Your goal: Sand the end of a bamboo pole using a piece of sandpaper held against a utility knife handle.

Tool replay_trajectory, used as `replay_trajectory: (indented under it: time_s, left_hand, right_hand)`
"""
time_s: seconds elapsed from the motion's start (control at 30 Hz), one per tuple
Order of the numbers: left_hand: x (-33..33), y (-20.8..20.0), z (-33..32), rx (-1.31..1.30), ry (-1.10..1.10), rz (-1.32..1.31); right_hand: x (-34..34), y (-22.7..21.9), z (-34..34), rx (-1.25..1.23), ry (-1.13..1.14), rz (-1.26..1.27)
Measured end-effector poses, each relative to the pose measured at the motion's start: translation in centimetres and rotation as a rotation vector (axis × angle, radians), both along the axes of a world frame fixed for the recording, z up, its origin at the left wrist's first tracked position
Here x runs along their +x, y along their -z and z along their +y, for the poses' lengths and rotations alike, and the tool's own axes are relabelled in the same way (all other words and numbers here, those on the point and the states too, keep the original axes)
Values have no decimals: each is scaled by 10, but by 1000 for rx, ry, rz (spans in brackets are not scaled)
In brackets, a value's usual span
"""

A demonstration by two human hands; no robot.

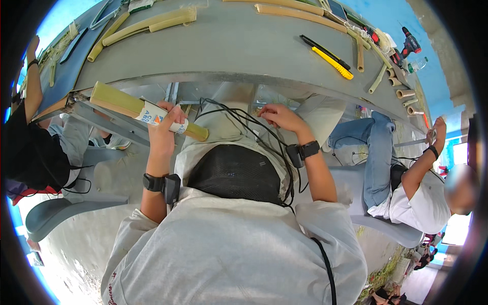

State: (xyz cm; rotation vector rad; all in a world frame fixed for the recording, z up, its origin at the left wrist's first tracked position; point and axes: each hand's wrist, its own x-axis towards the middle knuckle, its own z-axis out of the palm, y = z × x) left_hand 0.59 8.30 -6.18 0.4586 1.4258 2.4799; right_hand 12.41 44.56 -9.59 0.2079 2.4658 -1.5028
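My left hand (165, 124) grips a thick bamboo stick (122, 103) with a white label around it, holding it slanted just below the grey table's front edge (213, 79). My right hand (279, 117) is near the table's underside with its fingers curled, touching black cables (239, 119) that run down to my chest. Whether it pinches something small I cannot tell. Both wrists carry black bands with small devices.
On the table lie several bamboo strips (147, 24), a yellow utility knife (333, 62), short bamboo tubes (404, 94) and a red drill (409, 43). A person in jeans (406, 178) sits at my right, another person in black (30, 142) at my left.
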Motion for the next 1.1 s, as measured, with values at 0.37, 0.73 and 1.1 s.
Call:
replay_trajectory:
  time_s: [0.37,0.73,1.1]
  left_hand:
    - [2,9,1,26,4,-42]
    - [10,43,22,-212,189,9]
    - [4,5,-2,-175,150,39]
  right_hand:
    - [5,4,0,-6,35,-17]
    - [5,4,0,10,34,-19]
    - [8,2,0,5,26,-6]
